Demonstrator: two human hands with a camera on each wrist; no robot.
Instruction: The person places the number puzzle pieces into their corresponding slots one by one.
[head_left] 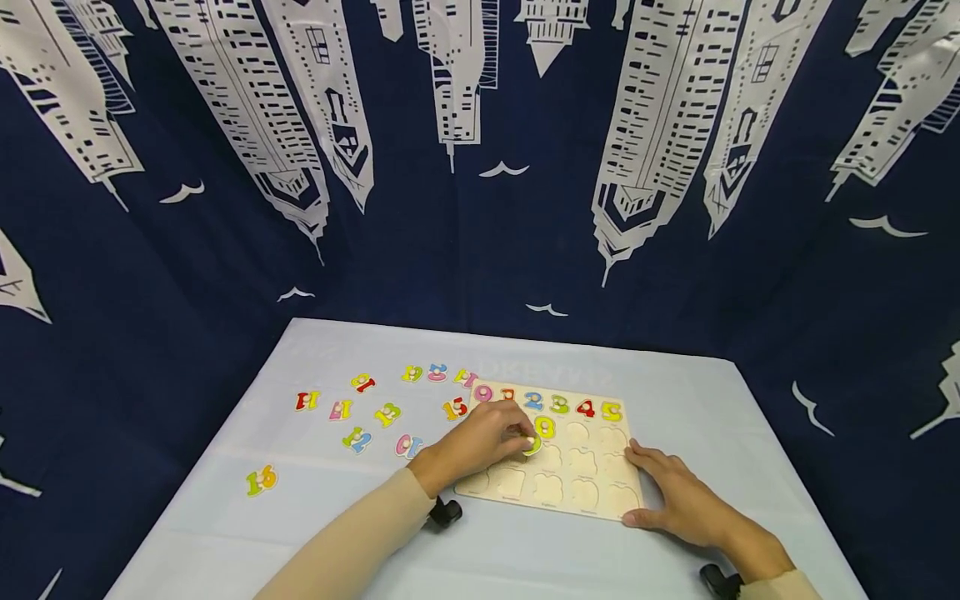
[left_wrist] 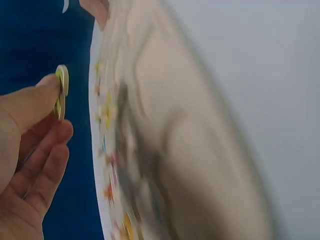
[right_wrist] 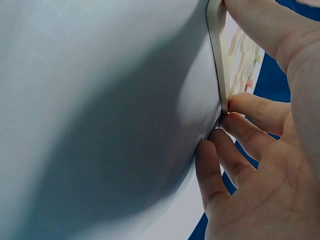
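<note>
- Head view: our left hand (head_left: 480,446) pinches a yellow number piece (head_left: 533,444) above the puzzle board (head_left: 592,492).
- Our right hand (head_left: 675,496) braces the board's edge, fingers fairly straight; a loose pinch could drop the piece.

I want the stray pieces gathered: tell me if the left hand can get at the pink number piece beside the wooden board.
Probably yes: the pink number piece lies uncovered beside the left hand, though it holds a yellow-green piece.

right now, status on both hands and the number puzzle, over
Left hand pinches a yellow-green number piece over the puzzle board. Right hand steadies the board's right edge. Nothing in the way.
</note>
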